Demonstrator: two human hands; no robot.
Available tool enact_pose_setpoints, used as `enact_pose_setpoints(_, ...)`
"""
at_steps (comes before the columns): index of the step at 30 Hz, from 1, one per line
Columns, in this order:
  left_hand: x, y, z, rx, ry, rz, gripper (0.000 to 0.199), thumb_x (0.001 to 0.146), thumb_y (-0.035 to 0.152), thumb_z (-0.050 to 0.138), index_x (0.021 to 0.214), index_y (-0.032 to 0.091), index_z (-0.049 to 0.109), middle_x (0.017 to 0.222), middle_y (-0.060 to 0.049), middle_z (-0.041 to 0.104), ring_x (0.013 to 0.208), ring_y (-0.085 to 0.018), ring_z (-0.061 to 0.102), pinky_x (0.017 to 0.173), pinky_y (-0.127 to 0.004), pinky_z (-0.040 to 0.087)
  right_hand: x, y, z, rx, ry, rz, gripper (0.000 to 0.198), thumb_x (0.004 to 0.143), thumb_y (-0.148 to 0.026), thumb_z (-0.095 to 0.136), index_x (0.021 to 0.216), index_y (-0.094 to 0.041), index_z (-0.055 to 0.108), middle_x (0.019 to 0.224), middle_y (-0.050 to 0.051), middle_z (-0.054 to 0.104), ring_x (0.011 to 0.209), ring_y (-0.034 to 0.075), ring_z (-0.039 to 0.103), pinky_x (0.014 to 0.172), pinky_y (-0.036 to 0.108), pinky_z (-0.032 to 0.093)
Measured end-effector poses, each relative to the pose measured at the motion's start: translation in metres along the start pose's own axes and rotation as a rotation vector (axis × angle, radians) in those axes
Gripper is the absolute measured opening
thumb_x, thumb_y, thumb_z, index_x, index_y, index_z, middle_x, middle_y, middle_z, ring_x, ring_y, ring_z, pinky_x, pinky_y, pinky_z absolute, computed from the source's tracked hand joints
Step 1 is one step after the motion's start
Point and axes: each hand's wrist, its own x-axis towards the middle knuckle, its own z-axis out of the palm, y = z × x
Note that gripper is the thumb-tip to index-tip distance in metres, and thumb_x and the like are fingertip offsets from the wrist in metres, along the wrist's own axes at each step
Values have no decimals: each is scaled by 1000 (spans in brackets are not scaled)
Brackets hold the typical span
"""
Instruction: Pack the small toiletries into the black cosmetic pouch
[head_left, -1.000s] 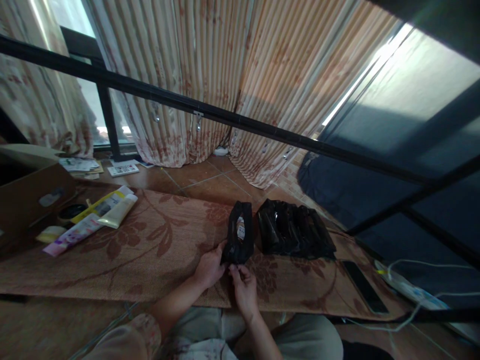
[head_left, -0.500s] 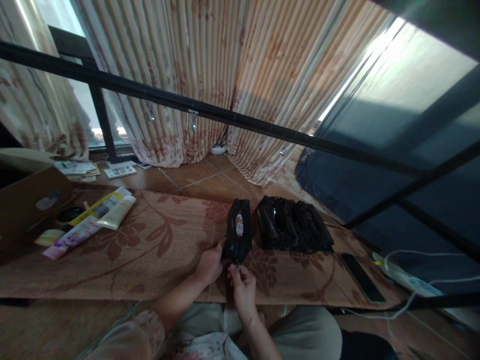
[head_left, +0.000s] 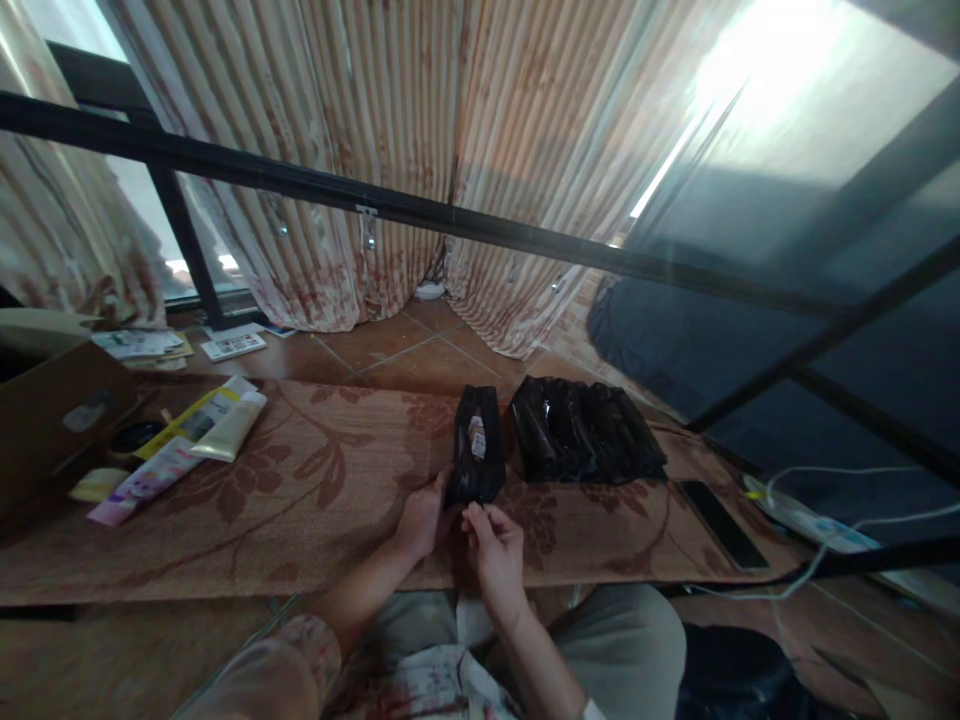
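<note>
A black zippered pouch [head_left: 478, 470] stands on the cloth-covered bench in front of me, its top open, with a small white-and-brown item [head_left: 477, 436] showing inside. My left hand [head_left: 424, 515] is closed on the pouch's near left side, its fingers partly hidden behind it. At the near end, my right hand [head_left: 495, 545] pinches what looks like the zipper pull, too small to make out clearly. Just right of the pouch, several similar black pouches [head_left: 585, 430] stand side by side in a row.
Toward the left lie tubes, among them a cream one [head_left: 230, 427] and a pink one [head_left: 146, 480], beside a cardboard box [head_left: 64, 410]. A phone [head_left: 721, 524] lies at the right, near a white cable [head_left: 806, 600]. A black rail [head_left: 300, 188] crosses before the curtains.
My right hand has shifted slightly up and right along with the pouch's near end. The pouch opening looks a little different in shape, and the camera view has moved slightly.
</note>
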Motion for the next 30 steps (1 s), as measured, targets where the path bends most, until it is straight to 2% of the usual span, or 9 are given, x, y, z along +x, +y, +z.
enact_pose_setpoints(5,1,-1,1,26,1,-24,57,88,26,48,143,20,31,115,-11,69,92,-22,69,80,-31,51,1,-14,7,89,4,34,38,73,-50,69,59,-16,60,51,-4,51,44,6,30,43,23,20)
enact_pose_setpoints(9,2,-2,2,22,6,-31,55,87,25,49,140,20,35,117,-10,68,95,-22,69,79,-30,51,2,-24,13,126,27,54,37,71,-51,70,64,-15,64,55,-2,56,44,6,32,43,22,21)
enact_pose_setpoints(16,2,-2,2,-13,-2,-64,46,86,25,51,132,19,45,101,-7,72,94,-22,69,77,-29,51,9,-37,20,126,57,32,39,71,-51,70,61,-14,64,51,-1,55,43,5,32,41,21,22)
enact_pose_setpoints(22,2,-2,2,-49,16,-41,43,86,24,51,129,19,46,106,-7,71,93,-20,69,77,-28,50,18,-46,24,149,98,11,39,69,-51,71,62,-12,66,50,1,58,41,6,37,39,20,24)
enact_pose_setpoints(25,2,-3,3,-29,25,-58,37,85,22,52,122,17,49,103,-8,71,93,-22,68,78,-30,50,23,-60,25,151,84,-32,39,72,-50,68,64,-12,68,49,0,57,40,5,36,39,20,25)
enact_pose_setpoints(28,2,-2,1,-17,22,-60,38,84,21,54,121,17,48,102,-7,71,93,-23,68,79,-31,50,28,-86,25,118,-43,-152,32,78,-44,65,70,-14,71,55,-1,60,42,5,39,41,20,28)
enact_pose_setpoints(30,1,-2,-1,-23,14,-52,41,83,22,55,123,17,46,103,-7,71,94,-23,68,80,-31,50,29,-100,23,106,-68,-214,32,81,-42,63,67,-15,70,54,-2,59,43,5,40,43,20,29)
